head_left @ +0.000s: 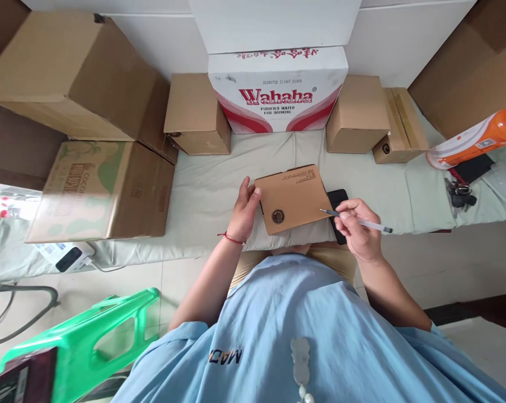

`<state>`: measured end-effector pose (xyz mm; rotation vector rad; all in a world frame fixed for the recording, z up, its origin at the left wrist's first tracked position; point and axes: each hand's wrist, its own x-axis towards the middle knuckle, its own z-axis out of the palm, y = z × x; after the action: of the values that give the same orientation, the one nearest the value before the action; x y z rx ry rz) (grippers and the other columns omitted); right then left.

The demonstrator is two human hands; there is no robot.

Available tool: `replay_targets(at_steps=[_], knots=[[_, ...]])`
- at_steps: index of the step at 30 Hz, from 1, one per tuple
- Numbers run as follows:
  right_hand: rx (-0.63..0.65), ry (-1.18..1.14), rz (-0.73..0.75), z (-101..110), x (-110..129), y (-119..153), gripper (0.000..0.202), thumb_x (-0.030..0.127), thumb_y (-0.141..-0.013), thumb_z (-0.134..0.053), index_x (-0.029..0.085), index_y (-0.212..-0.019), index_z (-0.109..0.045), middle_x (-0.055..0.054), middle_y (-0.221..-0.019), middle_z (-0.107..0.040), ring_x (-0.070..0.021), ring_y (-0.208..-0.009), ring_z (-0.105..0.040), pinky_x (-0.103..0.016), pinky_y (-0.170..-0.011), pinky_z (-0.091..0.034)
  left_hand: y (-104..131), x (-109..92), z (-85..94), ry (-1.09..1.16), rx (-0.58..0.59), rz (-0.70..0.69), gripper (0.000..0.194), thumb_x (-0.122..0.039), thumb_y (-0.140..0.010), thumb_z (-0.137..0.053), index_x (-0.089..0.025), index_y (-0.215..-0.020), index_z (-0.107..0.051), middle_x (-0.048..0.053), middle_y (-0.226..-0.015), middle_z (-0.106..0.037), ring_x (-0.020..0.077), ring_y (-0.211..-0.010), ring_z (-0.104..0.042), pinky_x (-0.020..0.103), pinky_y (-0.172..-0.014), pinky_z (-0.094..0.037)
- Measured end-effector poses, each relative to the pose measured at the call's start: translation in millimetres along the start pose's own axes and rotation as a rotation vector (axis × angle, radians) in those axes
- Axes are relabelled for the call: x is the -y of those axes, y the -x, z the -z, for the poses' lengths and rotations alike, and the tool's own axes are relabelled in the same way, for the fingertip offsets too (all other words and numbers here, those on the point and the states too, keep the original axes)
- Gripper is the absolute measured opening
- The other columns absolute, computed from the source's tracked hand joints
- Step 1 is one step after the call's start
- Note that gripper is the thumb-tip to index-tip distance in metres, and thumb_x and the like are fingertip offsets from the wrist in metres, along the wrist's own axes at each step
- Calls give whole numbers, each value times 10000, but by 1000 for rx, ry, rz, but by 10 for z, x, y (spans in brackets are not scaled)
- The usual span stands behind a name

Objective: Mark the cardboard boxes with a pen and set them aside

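Note:
A flat brown cardboard box (295, 198) lies slightly askew on the cloth-covered surface, with small print along its far edge and a round dark mark near its front left corner. My left hand (244, 212) is at the box's left edge, the thumb touching it and the fingers apart. Between the fingers of my right hand (360, 229) is a slim pen (373, 225) with a pale barrel and dark ends. Its point is over the box's right part; whether it touches the cardboard I cannot tell. A black phone (337, 198) lies partly hidden behind the box and my right hand.
A white Wahaha carton (278, 112) stands at the back between small brown boxes (198, 112) (357, 115). Larger cartons (97, 190) are stacked left. An orange bottle (475, 137) and keys (460, 193) lie right. A green stool (89, 341) stands on the floor below left.

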<state>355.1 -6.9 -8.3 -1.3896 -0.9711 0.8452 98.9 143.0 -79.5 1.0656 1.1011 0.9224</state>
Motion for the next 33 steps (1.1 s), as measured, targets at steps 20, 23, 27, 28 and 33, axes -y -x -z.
replay_targets(at_steps=[20,23,27,28,33], knots=[[394,382,114,-707,-265,-404,234,422,-1010,-571,234,-1026,-708,-3,-750,-718,-156,-628,-619,-279,-670,-508,474,510,11,-554,20,-436,855,-742,-1001,-636,-213,-1660,-507,209,-1631,-615,385,-1523,-595,552,-1265,-486],[413,435,142,-726,-248,-410,244,420,-1016,-569,235,-1038,-726,3,-722,-700,-159,-614,-602,-282,-677,-514,511,516,-22,-571,-26,-412,835,-752,-994,-634,-215,-1629,-549,203,-1591,-652,383,-1476,-637,544,-1238,-511],[444,456,187,-744,-253,-419,253,402,-1026,-560,225,-1042,-740,-9,-743,-727,-158,-626,-624,-281,-691,-518,531,506,-45,-577,-40,-417,820,-749,-992,-638,-208,-1604,-575,203,-1559,-679,381,-1442,-664,533,-1223,-525],[457,461,194,-743,-256,-421,253,399,-1027,-560,224,-1046,-743,-11,-752,-734,-158,-630,-629,-280,-695,-520,534,503,-47,-578,-42,-415,814,-746,-993,-639,-206,-1599,-579,201,-1555,-683,381,-1440,-665,533,-1225,-523],[520,471,221,-724,-281,-438,264,404,-1033,-552,234,-1063,-751,-13,-792,-759,-160,-662,-652,-281,-732,-534,546,494,-50,-585,-61,-377,827,-775,-975,-642,-217,-1583,-596,192,-1559,-681,384,-1446,-657,540,-1237,-510]])
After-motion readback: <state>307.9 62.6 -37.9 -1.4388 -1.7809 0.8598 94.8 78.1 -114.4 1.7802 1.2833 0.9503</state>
